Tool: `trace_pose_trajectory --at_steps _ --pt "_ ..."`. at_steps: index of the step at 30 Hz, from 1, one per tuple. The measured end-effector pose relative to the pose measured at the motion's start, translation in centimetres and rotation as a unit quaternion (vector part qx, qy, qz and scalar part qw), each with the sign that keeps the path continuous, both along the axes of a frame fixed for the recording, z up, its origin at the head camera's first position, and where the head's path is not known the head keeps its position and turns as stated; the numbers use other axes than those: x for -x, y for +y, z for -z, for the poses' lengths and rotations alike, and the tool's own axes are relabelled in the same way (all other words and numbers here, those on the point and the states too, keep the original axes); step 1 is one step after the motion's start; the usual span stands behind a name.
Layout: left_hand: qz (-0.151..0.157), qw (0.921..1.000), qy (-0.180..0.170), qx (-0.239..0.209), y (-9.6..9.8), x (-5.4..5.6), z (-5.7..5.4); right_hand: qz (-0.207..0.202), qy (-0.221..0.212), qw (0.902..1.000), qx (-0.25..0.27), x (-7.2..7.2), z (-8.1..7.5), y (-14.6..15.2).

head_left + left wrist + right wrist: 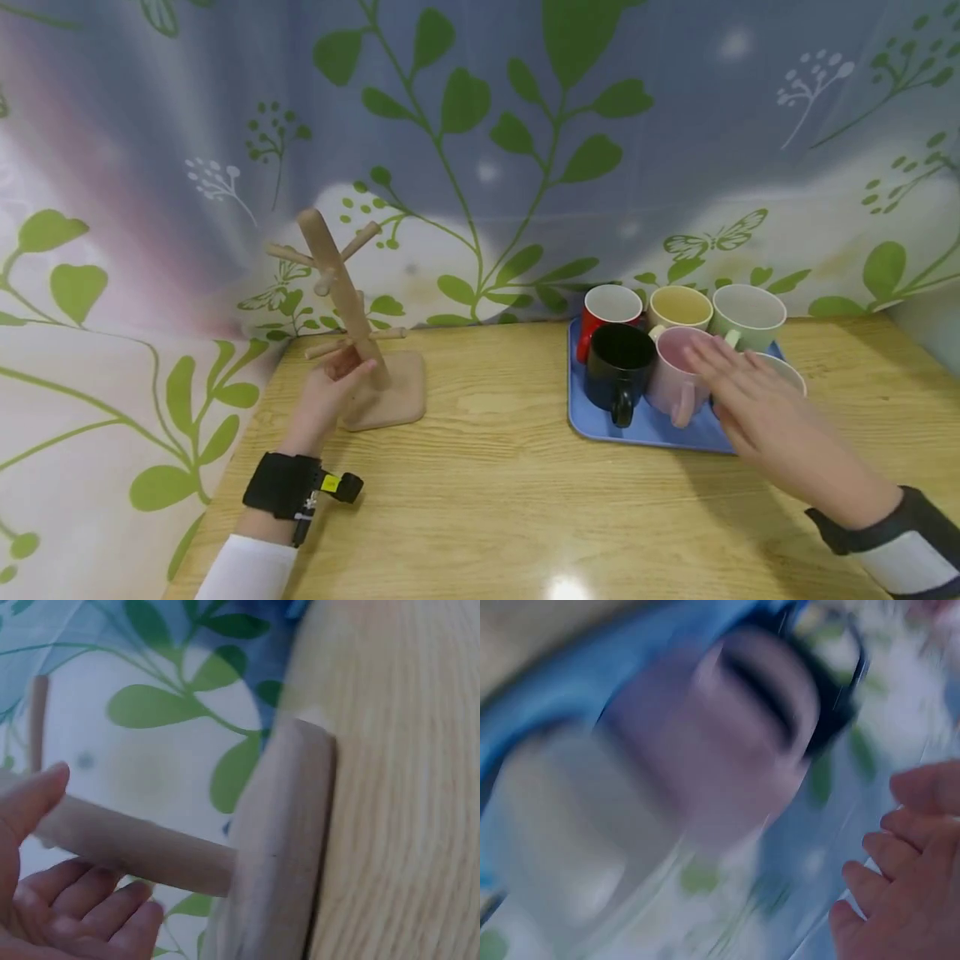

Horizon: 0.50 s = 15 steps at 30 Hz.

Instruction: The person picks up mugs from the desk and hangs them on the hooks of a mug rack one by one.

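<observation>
On the left stands a wooden mug tree (348, 292) with short pegs on a square base. My left hand (333, 392) holds its post low down; in the left wrist view the thumb lies on one side of the post (142, 844) and curled fingers (112, 907) on the other. At the right, my right hand (757, 408) hovers with fingers extended over a pink mug (678, 375) and a white mug (786, 375), partly hiding both. The right wrist view, blurred, shows those fingers apart from the pink mug (720, 750), holding nothing.
A blue tray (652, 435) carries the mugs. Besides the pink and white ones, it holds a black mug (618, 367), a red mug (600, 312), a yellow mug (678, 308) and a pale green mug (750, 317). Behind the wooden table (480, 492) hangs a leaf-patterned curtain (480, 167).
</observation>
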State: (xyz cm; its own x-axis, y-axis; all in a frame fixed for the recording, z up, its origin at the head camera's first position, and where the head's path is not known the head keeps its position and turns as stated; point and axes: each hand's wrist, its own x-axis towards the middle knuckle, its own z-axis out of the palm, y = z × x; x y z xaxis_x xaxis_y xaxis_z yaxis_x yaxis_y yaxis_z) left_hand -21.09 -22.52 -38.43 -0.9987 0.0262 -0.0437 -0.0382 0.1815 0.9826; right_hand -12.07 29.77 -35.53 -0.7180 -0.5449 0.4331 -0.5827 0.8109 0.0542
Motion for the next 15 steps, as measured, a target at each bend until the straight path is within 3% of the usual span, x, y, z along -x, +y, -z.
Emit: trace_pose_trajectory --at_steps 3,7,10,15 --pt "0.002 0.9992 0.01 0.038 0.4 0.5 0.6 -0.059 0.026 0.9977 -0.02 -0.4 1.3 -3.0" --pt "-0.031 0.9953 0.06 0.07 1.2 0.8 1.0 -0.104 0.02 0.9938 -0.034 -0.6 3.3 -5.4" --pt "-0.046 0.9924 0.079 0.082 1.9 0.8 1.3 -0.118 0.019 0.9923 -0.03 -0.7 4.2 -6.1" --pt "-0.03 0.9901 0.113 0.077 4.0 1.1 1.7 -0.112 0.0 0.9933 -0.028 -1.0 4.4 -6.2"
